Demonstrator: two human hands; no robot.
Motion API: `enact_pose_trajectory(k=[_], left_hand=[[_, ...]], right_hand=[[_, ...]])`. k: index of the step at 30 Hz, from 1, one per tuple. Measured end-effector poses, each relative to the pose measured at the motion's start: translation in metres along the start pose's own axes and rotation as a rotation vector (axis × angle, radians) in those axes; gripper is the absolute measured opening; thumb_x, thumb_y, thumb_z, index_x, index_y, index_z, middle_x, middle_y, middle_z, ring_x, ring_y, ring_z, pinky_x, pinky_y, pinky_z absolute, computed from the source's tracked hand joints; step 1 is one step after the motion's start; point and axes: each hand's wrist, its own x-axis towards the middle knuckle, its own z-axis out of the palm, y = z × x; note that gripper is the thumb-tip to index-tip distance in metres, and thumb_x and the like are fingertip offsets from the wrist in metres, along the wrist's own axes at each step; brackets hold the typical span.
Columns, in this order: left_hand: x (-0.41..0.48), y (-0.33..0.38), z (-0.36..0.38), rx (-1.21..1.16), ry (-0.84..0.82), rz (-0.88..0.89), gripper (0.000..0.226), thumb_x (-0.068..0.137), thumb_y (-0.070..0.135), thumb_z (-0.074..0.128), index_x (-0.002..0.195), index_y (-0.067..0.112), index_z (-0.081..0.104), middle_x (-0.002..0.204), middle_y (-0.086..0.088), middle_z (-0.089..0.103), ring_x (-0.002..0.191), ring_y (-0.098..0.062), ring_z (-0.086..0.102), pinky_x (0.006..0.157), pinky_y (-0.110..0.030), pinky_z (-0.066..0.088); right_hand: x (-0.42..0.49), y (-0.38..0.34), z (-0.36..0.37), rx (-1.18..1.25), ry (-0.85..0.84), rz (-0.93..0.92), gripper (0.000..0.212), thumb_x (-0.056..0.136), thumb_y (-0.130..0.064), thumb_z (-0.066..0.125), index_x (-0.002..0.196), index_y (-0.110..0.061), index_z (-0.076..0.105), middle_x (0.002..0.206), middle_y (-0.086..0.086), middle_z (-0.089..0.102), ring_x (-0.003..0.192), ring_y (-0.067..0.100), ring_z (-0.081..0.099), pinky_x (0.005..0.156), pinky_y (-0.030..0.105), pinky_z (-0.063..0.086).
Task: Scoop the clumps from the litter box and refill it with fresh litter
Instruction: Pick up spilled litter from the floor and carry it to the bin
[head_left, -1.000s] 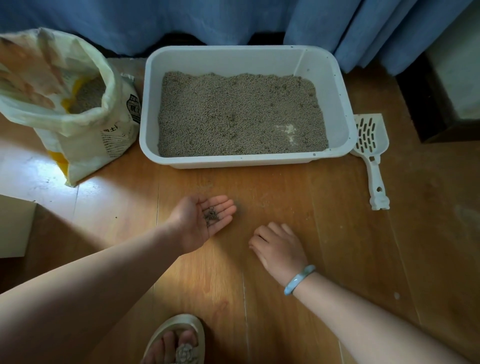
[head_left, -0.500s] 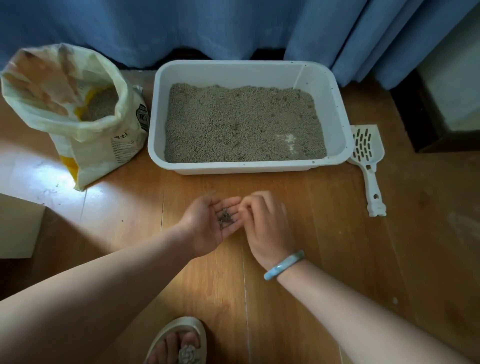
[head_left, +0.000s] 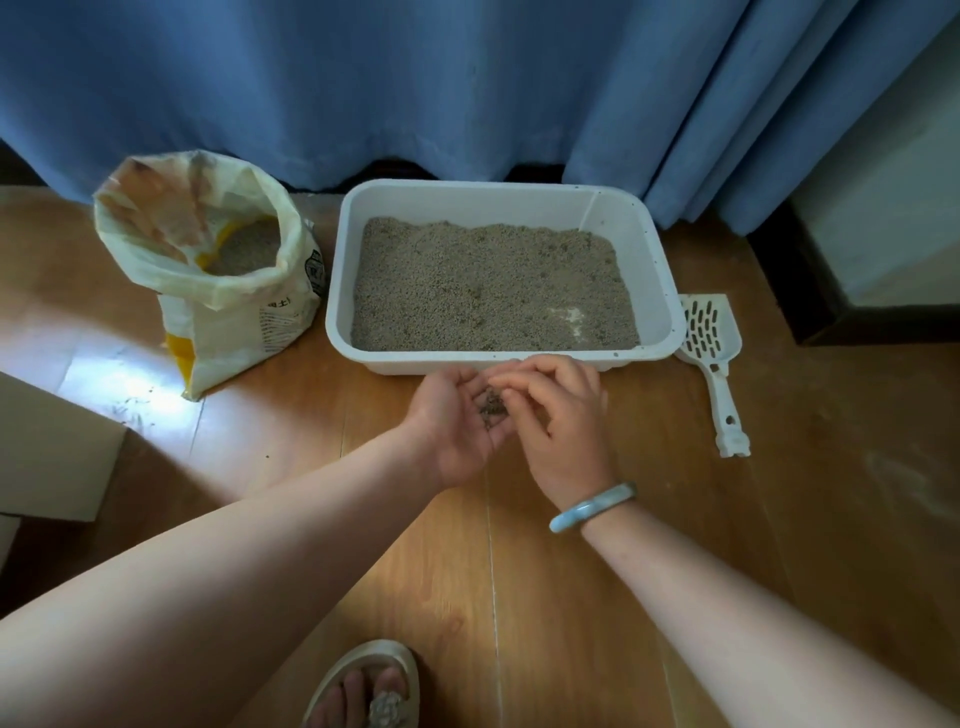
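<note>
Box (head_left: 467, 200): sitting on the floor (head_left: 571, 597) against the curtain (head_left: 415, 78), holding a pretty level bed of litter (head_left: 493, 286).
Left hand (head_left: 457, 421): hovering just in front of the box, palm up and loosely cupped, not clenching, carrying a tiny pile of dark grains (head_left: 492, 408).
Right hand (head_left: 561, 415): touching the left one, fingers curling down over that pile. Honestly can't tell if it's pinching any.
Scoop (head_left: 709, 338): lying just right of the box, nobody gripping it.
Bag (head_left: 234, 312): standing just left of the box, mouth gaping open, litter showing inside.
Bangle (head_left: 592, 506): sitting on the right wrist.
Sandal (head_left: 363, 680): poking in well in front of the box.
</note>
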Motion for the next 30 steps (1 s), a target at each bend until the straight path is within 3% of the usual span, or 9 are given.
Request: enact_pose_trajectory(k=[3,6,11,14,16,22,30], left_hand=[[-0.006,0.004,0.013,-0.028,-0.004,0.026,0.043,0.098,0.023,0.027,0.099,0.003,0.064,0.078,-0.011,0.07,0.077,-0.022,0.065,0.072,-0.029,0.053],[-0.014,0.013,0.034,-0.064,-0.008,0.076,0.045,0.099,0.024,0.025,0.1,0.003,0.065,0.089,-0.013,0.07,0.082,-0.024,0.064,0.073,-0.031,0.053],[-0.033,0.046,0.099,-0.189,-0.074,0.226,0.046,0.1,0.026,0.026,0.107,0.0,0.064,0.101,-0.015,0.072,0.095,-0.025,0.069,0.087,-0.034,0.053],[-0.052,0.071,0.153,-0.213,-0.119,0.341,0.045,0.1,0.026,0.027,0.108,0.001,0.064,0.105,-0.014,0.071,0.101,-0.025,0.067,0.091,-0.033,0.051],[-0.066,0.09,0.19,-0.229,-0.153,0.41,0.045,0.099,0.026,0.027,0.107,0.002,0.064,0.106,-0.014,0.07,0.102,-0.023,0.065,0.092,-0.031,0.049],[-0.133,0.14,0.293,-0.301,-0.217,0.54,0.044,0.099,0.024,0.026,0.098,0.005,0.066,0.092,-0.009,0.073,0.101,-0.02,0.065,0.097,-0.031,0.045],[-0.281,0.2,0.435,-0.406,-0.194,0.503,0.043,0.098,0.024,0.029,0.097,0.003,0.065,0.087,-0.011,0.074,0.089,-0.021,0.07,0.08,-0.031,0.052]], right_hand=[[0.011,-0.008,-0.011,0.253,0.035,0.127,0.005,0.078,-0.02,0.066,0.08,-0.018,0.069,0.092,-0.013,0.055,0.089,0.012,0.055,0.082,0.023,0.042],[0.03,-0.021,-0.027,0.417,0.076,0.288,0.009,0.079,-0.011,0.07,0.075,-0.011,0.063,0.091,0.003,0.061,0.084,0.006,0.057,0.079,0.016,0.043],[0.087,-0.056,-0.062,0.95,0.263,0.739,0.024,0.092,-0.036,0.055,0.092,-0.014,0.065,0.089,-0.004,0.071,0.089,0.004,0.066,0.08,0.021,0.05],[0.133,-0.083,-0.086,1.439,0.356,0.863,0.031,0.097,-0.035,0.044,0.091,-0.013,0.065,0.085,-0.001,0.073,0.085,0.009,0.068,0.077,0.026,0.051],[0.162,-0.102,-0.109,1.609,0.39,0.883,0.032,0.099,-0.033,0.04,0.091,-0.011,0.063,0.091,0.002,0.069,0.085,0.01,0.064,0.075,0.025,0.05],[0.237,-0.155,-0.198,1.793,0.442,0.855,0.032,0.1,-0.029,0.039,0.089,-0.007,0.059,0.093,0.008,0.063,0.088,0.016,0.06,0.095,0.033,0.044],[0.31,-0.275,-0.36,1.768,0.492,0.897,0.028,0.099,-0.024,0.042,0.091,-0.005,0.061,0.092,0.008,0.066,0.088,0.016,0.063,0.086,0.029,0.05]])
